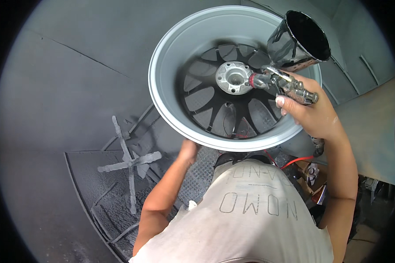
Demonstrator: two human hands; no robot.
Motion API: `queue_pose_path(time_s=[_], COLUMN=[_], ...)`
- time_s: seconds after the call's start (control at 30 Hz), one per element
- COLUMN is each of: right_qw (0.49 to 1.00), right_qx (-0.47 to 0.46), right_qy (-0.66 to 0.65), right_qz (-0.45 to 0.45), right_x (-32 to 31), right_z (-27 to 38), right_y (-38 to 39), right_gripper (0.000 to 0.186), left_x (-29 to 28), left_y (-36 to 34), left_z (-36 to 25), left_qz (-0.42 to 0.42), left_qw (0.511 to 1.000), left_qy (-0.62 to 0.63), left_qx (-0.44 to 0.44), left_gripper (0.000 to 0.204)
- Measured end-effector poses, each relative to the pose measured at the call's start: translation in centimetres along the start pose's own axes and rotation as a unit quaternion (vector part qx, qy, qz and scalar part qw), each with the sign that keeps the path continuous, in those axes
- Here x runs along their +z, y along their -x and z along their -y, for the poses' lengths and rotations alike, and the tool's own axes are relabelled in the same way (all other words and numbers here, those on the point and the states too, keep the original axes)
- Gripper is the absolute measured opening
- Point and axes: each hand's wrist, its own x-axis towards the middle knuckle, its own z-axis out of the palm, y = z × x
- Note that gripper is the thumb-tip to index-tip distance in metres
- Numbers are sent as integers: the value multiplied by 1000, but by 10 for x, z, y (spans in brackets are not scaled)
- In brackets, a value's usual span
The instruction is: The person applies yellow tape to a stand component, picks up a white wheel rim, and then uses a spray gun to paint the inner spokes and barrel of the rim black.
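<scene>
So the whole thing comes down to nozzle vs hub imo. The right hand [310, 107] is wrapped around a silver metal spray gun [289, 86] with a red ring near its nozzle, and a round metal paint cup streaked with black [280, 44] sits on top. The gun's long axis runs leftward and slightly up the view, so the nozzle end points straight at the bare silver round hub [235, 78] of a big light-grey metal wheel [167, 74] with black spokes. From this angle the nozzle overlaps the hub's right edge; can't tell how much gap there really is.

The wheel lies to the left of the right hand, its open barrel facing the camera, with that hand over the barrel's right side. The right hand is the nearer one to the hub, easily. The left hand [188, 151] is down by the wheel's lower-left lip, fingers mostly out of sight behind it, so I can't say if it's gripping or just touching.
</scene>
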Motion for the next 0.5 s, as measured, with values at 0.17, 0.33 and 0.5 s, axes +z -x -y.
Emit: queue_pose_path(time_s=[0.17, 0.33, 0.5], right_qw=[1000, 999, 999], right_qx=[-9, -24, -30], right_qy=[19, 16, 16], right_qz=[-18, -24, -16], right_x=[-6, -3, -3], right_z=[-6, -6, -8], right_y=[-5, -9, -14], right_gripper=[39, 37, 37], left_x=[34, 59, 68], left_y=[31, 52, 80], left_z=[-33, 24, 7], left_qz=[17, 126, 250], left_qw=[998, 988, 936], left_qy=[-11, -2, -190], left_qx=[-58, -94, -157], left_gripper=[38, 40, 37])
